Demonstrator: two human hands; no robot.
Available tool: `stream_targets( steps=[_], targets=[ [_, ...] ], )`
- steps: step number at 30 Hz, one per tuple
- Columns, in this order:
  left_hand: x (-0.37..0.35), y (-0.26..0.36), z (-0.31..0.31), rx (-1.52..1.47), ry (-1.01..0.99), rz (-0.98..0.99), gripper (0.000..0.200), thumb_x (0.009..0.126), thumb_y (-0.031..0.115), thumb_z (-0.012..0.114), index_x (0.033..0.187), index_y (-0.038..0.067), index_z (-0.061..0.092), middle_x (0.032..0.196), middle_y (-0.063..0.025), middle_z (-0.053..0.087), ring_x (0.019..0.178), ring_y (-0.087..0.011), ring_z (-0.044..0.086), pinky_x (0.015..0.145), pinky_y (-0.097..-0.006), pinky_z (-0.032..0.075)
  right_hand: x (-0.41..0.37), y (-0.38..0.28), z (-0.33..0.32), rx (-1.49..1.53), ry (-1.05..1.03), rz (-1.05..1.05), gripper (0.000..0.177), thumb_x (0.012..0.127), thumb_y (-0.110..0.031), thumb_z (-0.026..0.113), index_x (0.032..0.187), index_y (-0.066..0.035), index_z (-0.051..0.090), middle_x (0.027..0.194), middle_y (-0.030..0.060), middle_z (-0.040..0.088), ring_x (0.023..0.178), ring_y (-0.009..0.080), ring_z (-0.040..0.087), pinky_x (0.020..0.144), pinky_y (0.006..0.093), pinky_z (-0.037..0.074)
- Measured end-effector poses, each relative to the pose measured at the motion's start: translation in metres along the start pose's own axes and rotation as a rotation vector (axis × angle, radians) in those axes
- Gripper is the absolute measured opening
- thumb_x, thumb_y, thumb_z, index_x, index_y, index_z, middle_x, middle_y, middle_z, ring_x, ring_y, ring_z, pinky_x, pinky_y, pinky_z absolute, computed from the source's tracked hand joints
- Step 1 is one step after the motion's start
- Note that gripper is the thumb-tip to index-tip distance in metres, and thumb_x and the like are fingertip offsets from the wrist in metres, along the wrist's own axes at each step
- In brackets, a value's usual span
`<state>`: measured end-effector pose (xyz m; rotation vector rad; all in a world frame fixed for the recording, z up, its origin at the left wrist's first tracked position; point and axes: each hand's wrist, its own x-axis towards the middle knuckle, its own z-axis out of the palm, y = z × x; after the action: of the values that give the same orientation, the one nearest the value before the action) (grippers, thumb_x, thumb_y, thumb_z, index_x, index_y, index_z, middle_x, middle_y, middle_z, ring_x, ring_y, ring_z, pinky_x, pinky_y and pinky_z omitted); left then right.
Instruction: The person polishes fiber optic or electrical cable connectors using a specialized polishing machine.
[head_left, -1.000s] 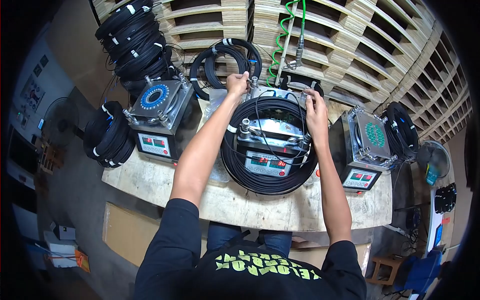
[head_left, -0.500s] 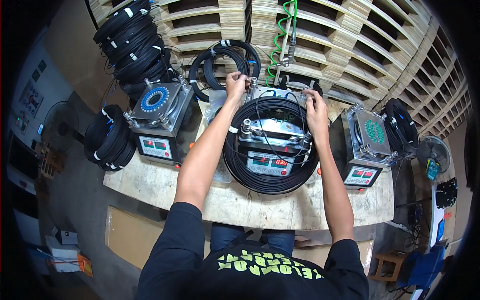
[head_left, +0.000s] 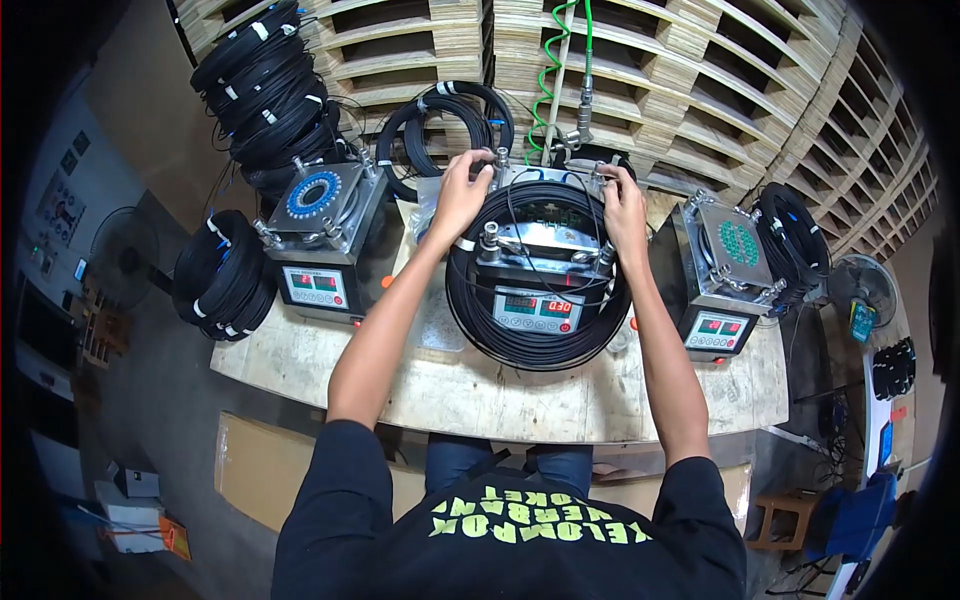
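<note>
My left hand (head_left: 463, 192) is at the far left post of the middle machine, its curled fingers and thumb apart just beside the metal knob (head_left: 501, 158). At the far right post, my right hand (head_left: 624, 208) has its fingertips closed around another knob, which they mostly hide. A coil of black cable (head_left: 540, 357) rests around the front of this machine, encircling its display panel (head_left: 538, 312). Loose cable ends cross over the metal top plate (head_left: 545, 240). Two blue-tipped ends lie near the back plate between my hands.
Similar machines stand at left (head_left: 318, 195) and right (head_left: 740, 243) on the wooden table (head_left: 480, 395). Black cable coils are stacked at the left (head_left: 265, 95), with more beside both machines. A green spiral air hose (head_left: 550, 90) hangs before wooden pallets (head_left: 680, 70).
My left hand has drawn slightly back from its knob, with finger and thumb parting. My right hand stays at its knob, wrist slightly shifted. The view has moved a little.
</note>
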<state>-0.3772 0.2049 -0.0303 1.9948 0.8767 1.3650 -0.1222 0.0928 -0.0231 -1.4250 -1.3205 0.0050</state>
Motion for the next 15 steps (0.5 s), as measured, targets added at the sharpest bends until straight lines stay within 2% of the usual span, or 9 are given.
stream_targets(
  steps=[1, 2, 4, 5, 8, 9, 12, 14, 15],
  targets=[
    [-0.013, 0.015, -0.010, -0.029, -0.009, 0.047, 0.021, 0.094, 0.014, 0.063, 0.112, 0.002, 0.064, 0.122, -0.0176, 0.060, 0.103, -0.0268, 0.065, 0.086, -0.0359, 0.053, 0.000, 0.004, 0.002, 0.013, 0.023, -0.032, 0.026, 0.098, -0.008, 0.047, 0.114, -0.001, 0.065, 0.084, 0.0113, 0.066, 0.073, 0.0177, 0.061, 0.071, 0.0320, 0.048],
    [-0.027, 0.026, -0.017, -0.057, -0.019, 0.093, 0.019, 0.096, 0.013, 0.062, 0.110, 0.002, 0.064, 0.127, -0.0175, 0.060, 0.113, -0.0271, 0.063, 0.090, -0.0357, 0.052, 0.000, 0.001, 0.000, 0.014, 0.010, -0.002, 0.025, 0.098, -0.007, 0.047, 0.114, 0.000, 0.065, 0.092, 0.0148, 0.067, 0.082, 0.0232, 0.063, 0.076, 0.0346, 0.049],
    [-0.058, 0.044, -0.025, 0.070, -0.021, 0.194, 0.016, 0.096, 0.014, 0.061, 0.104, 0.002, 0.066, 0.133, -0.0177, 0.055, 0.115, -0.0300, 0.061, 0.096, -0.0382, 0.050, -0.002, -0.007, -0.003, 0.018, -0.020, 0.059, 0.025, 0.098, -0.005, 0.046, 0.114, 0.002, 0.064, 0.108, 0.0216, 0.069, 0.098, 0.0343, 0.068, 0.087, 0.0400, 0.050],
    [-0.071, 0.055, -0.028, 0.050, -0.101, 0.187, 0.019, 0.096, 0.017, 0.061, 0.101, -0.001, 0.066, 0.132, -0.0249, 0.054, 0.125, -0.0414, 0.054, 0.107, -0.0444, 0.040, -0.002, -0.005, -0.003, 0.012, -0.003, 0.032, 0.025, 0.097, -0.003, 0.046, 0.114, 0.002, 0.064, 0.107, 0.0219, 0.069, 0.097, 0.0354, 0.067, 0.086, 0.0411, 0.051],
    [-0.087, 0.064, -0.028, 0.162, -0.237, 0.248, 0.023, 0.096, 0.021, 0.063, 0.108, 0.002, 0.069, 0.155, -0.0240, 0.035, 0.139, -0.0424, 0.042, 0.115, -0.0424, 0.033, -0.007, 0.005, -0.002, -0.113, 0.068, -0.046, 0.025, 0.097, -0.005, 0.046, 0.114, 0.000, 0.065, 0.107, 0.0209, 0.068, 0.100, 0.0366, 0.064, 0.091, 0.0421, 0.048],
    [-0.086, 0.065, -0.027, 0.149, -0.280, 0.210, 0.029, 0.092, 0.028, 0.070, 0.107, 0.004, 0.071, 0.160, -0.0244, 0.027, 0.147, -0.0424, 0.031, 0.117, -0.0442, 0.030, -0.011, 0.001, -0.004, -0.099, 0.082, -0.067, 0.025, 0.098, -0.006, 0.046, 0.114, -0.001, 0.064, 0.107, 0.0205, 0.067, 0.101, 0.0359, 0.064, 0.092, 0.0419, 0.048],
    [-0.087, 0.069, -0.029, 0.299, -0.345, 0.298, 0.033, 0.087, 0.032, 0.075, 0.107, 0.005, 0.074, 0.158, -0.0268, 0.029, 0.144, -0.0454, 0.032, 0.117, -0.0506, 0.029, -0.037, -0.008, -0.014, -0.049, 0.115, -0.075, 0.025, 0.100, -0.009, 0.045, 0.116, -0.002, 0.064, 0.108, 0.0193, 0.065, 0.104, 0.0339, 0.062, 0.094, 0.0415, 0.046],
    [-0.088, 0.067, -0.030, 0.223, -0.345, 0.266, 0.034, 0.082, 0.035, 0.080, 0.092, 0.004, 0.070, 0.156, -0.0247, 0.030, 0.144, -0.0450, 0.031, 0.117, -0.0514, 0.028, -0.060, -0.015, -0.022, -0.004, 0.124, -0.001, 0.026, 0.102, -0.011, 0.045, 0.118, -0.003, 0.063, 0.110, 0.0187, 0.064, 0.105, 0.0325, 0.061, 0.095, 0.0412, 0.045],
    [-0.088, 0.069, -0.033, 0.209, -0.361, 0.257, 0.034, 0.081, 0.035, 0.080, 0.088, 0.004, 0.068, 0.155, -0.0240, 0.031, 0.144, -0.0445, 0.032, 0.117, -0.0509, 0.029, -0.070, -0.020, -0.027, -0.017, 0.087, 0.029, 0.028, 0.104, -0.014, 0.044, 0.123, -0.001, 0.061, 0.120, 0.0180, 0.063, 0.111, 0.0317, 0.060, 0.099, 0.0394, 0.044]
  ],
)
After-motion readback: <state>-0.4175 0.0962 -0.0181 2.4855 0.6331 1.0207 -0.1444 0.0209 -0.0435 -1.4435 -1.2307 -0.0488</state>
